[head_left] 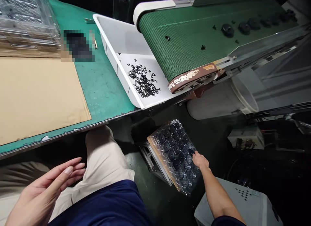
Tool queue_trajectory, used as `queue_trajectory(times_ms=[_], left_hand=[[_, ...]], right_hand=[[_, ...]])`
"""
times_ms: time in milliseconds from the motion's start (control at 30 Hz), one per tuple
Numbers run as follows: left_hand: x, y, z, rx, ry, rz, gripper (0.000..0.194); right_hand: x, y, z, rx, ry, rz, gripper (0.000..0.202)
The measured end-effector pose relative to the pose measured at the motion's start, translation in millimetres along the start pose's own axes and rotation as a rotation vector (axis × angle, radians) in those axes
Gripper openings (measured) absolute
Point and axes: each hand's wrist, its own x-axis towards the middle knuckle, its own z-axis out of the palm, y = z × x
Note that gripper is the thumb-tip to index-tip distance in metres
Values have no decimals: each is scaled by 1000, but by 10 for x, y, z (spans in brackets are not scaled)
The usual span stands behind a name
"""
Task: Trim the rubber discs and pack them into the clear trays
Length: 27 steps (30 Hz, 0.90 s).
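My right hand is stretched out over a clear plastic tray, its fingers closed on a black round part at the tray's right side. Similar black discs with small centre holes fill many of the tray's pockets. Pockets toward the near end hold no discs. The tray lies on a brown cardboard sheet on a low metal stand. Above my lap, my left hand is held with fingers extended and nothing in it.
A green conveyor belt carries black discs and small scraps. Its end overhangs a white bin with many small black pieces. On the green table lie cardboard and stacked clear trays. A grey box and a white bucket stand right.
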Motion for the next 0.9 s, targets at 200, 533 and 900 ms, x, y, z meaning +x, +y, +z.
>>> queue_trajectory(times_ms=[200,533,900], left_hand=[[96,-89,-100,-41,-48,-54,62],[127,-16,-182,-59,-16,-51,61],[81,351,-474,-69,64,339,57]], right_hand=[[287,-125,187,-84,-69,-105,37],[208,-201,29,-23,-29,-9,39],[-717,-2134,199,606,65,-894,30]])
